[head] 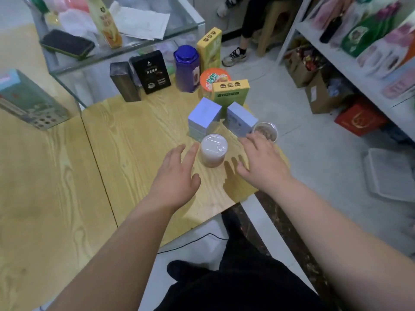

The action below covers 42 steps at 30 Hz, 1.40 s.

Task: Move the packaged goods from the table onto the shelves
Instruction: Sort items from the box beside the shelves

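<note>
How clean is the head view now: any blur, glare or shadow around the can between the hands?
Head view: soft overall; right hand casts finger shadows on the table beside the can; faint sheen on its lid; shelf lines bow from wide-angle distortion.

Bare tabletop (134, 142) lies open left of the can (213, 150); a blue box (203, 117) and its twin (241, 118) stand close behind, a narrow gap between them; a jar (265, 131) crowds the right edge; open floor (314, 153) separates table and shelves (350, 63).
</note>
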Tool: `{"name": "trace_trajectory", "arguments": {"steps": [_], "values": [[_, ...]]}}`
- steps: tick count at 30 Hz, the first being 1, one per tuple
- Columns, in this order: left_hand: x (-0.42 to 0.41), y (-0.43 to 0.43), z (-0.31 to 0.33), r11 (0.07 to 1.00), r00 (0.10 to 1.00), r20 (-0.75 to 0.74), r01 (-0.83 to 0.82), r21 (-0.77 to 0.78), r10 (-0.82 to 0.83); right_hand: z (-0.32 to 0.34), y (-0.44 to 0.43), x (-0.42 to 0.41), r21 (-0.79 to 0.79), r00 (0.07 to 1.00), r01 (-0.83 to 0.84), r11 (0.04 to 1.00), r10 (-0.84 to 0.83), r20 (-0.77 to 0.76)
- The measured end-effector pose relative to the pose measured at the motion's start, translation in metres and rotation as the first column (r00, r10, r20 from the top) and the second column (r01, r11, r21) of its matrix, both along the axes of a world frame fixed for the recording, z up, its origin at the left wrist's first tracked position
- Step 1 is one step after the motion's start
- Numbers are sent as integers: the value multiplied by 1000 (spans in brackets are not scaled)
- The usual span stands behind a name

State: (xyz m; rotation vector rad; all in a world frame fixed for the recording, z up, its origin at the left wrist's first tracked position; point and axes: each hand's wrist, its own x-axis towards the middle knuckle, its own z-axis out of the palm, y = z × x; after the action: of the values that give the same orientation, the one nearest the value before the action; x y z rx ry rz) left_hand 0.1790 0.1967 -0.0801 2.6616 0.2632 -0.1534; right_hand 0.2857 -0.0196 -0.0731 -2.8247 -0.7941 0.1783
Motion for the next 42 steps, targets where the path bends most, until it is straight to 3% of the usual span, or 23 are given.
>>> {"name": "trace_trajectory", "arguments": {"steps": [6, 9, 13, 19, 23, 26, 29, 32, 36, 38, 42], "values": [[76, -3, -1, 981, 981, -58, -188, -48, 185, -8, 7, 95, -141, 995, 83, 987, -90, -38], [116, -8, -8, 963, 964, -87, -259, -71, 253, -19, 10, 132, -268, 992, 48, 962, -77, -101], [161, -16, -17, 949, 936, -169, -314, -5, 309, -30, 12, 159, -296, 984, -6, 955, -47, -171], [220, -25, -13, 968, 971, 0, -238, 82, 238, -42, 10, 179, -167, 959, 0, 986, -47, -278], [255, -23, -12, 977, 982, -37, -181, 112, 186, -55, 5, 186, -87, 958, -3, 996, -22, -285], [271, -22, -8, 975, 982, -64, -165, 147, 175, -66, -1, 189, 99, 957, 13, 995, 17, -291], [277, -26, 6, 975, 989, -11, -143, 172, 147, -65, -6, 195, 353, 927, 71, 933, 69, -370], [271, -25, 32, 980, 968, 169, -197, 36, 188, -53, -7, 196, 516, 930, -3, 857, 192, -313], [241, -8, 83, 910, 845, 348, -336, -243, 405, -23, -1, 198, 656, 814, 231, 719, 226, -535], [216, 6, 104, 824, 771, 339, -400, -401, 539, -8, 6, 197, 708, 766, 295, 641, 285, -577], [154, 33, 125, 561, 542, 289, -446, -698, 790, 21, 32, 192, 760, 648, 398, 513, 430, -629]]}}
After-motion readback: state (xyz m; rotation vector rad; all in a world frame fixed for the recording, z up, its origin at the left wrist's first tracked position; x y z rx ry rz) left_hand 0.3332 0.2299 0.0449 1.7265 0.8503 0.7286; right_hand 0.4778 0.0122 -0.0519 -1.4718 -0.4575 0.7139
